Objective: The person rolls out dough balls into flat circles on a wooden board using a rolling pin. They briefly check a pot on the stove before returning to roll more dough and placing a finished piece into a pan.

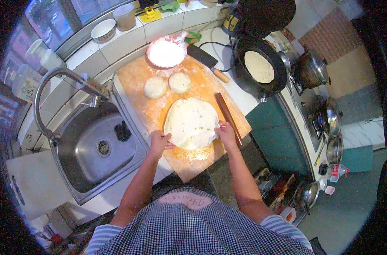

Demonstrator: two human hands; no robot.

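A rolled-out round of dough [192, 122] with green flecks lies over the front part of a floured wooden board [180, 170]. My left hand [160, 142] pinches its lower left edge between thumb and fingers. On the opposite side, my right hand [227, 134] grips the right edge. Just beyond that hand a dark wooden rolling pin [227, 116] rests along the board's right side. Two thick dough discs, one to the left [155, 87] and one to the right [180, 83], sit behind the large round. Whether the sheet's held edges are lifted off the board, I cannot tell.
A red bowl of flour [167, 52] and a cleaver [203, 57] with a wooden handle are at the board's far end. A black pan [239, 76] holding a flatbread [259, 67] stands to the right. The steel sink [88, 165] and its arched faucet [40, 92] are at left.
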